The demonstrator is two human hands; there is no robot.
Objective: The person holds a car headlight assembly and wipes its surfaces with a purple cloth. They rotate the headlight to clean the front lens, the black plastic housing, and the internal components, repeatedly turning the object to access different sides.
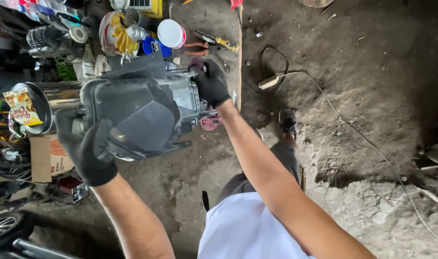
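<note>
I hold a bulky dark grey machine part [142,112], a plastic housing joined to a metal block, up in front of me. My left hand [87,146], in a black glove, grips its lower left side. My right hand [209,81], also in a black glove, is closed on the metal end at the right, next to a reddish cap. A chrome cylinder [51,98] sticks out on the left behind the part.
A cluttered workbench edge [238,57] carries cans, a white cup [171,32], pliers [214,43] and a cardboard box [48,156]. A cable with a plug [272,80] lies on the dirt floor. My shoe [287,120] stands below.
</note>
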